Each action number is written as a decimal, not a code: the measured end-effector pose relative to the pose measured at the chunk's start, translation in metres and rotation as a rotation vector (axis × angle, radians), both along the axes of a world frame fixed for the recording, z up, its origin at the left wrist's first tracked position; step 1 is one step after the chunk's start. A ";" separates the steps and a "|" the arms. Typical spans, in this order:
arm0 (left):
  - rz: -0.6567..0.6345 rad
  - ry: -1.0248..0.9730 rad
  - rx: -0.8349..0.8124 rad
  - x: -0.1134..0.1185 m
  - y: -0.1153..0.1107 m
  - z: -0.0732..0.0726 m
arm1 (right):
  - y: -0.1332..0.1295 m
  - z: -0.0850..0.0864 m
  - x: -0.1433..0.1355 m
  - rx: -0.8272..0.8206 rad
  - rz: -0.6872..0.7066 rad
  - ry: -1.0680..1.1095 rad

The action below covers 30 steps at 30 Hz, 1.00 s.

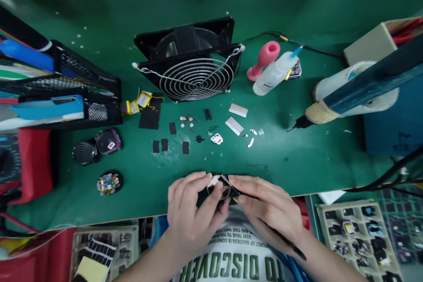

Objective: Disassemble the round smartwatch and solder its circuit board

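At the bench's front edge my left hand [196, 205] is closed round a small round device part [226, 192] with a pale rim, thumb across its top. My right hand [269, 202] grips slim black tweezers [287, 242], whose back end sticks out below the palm. Their tips reach the device part; what they touch there is too small to make out. On the green mat beyond my hands lie black adhesive pieces [185, 147], a white and red piece [217, 138], silvery strips [234, 126] and small wired parts [187, 119].
A black fan [194, 70] with a wire guard stands behind the parts. Right of it are a pink holder [264, 59], a clear bottle [272, 75] and a soldering iron [317, 112]. At left sit a mesh organizer [102, 92] and a round circuit assembly [109, 182]. Parts trays [355, 240] lie below.
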<state>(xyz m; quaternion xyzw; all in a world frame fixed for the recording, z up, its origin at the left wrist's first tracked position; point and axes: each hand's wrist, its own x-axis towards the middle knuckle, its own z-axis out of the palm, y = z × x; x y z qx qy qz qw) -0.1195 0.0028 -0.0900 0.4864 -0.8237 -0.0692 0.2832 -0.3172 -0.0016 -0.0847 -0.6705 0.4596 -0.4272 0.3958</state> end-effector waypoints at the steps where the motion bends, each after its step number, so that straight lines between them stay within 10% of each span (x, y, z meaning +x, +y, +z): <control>1: 0.006 -0.001 0.005 0.000 0.000 0.000 | -0.001 0.001 0.000 -0.020 0.021 -0.001; 30: 0.013 0.017 0.004 -0.002 -0.002 0.001 | -0.026 0.013 -0.017 -0.418 0.235 0.312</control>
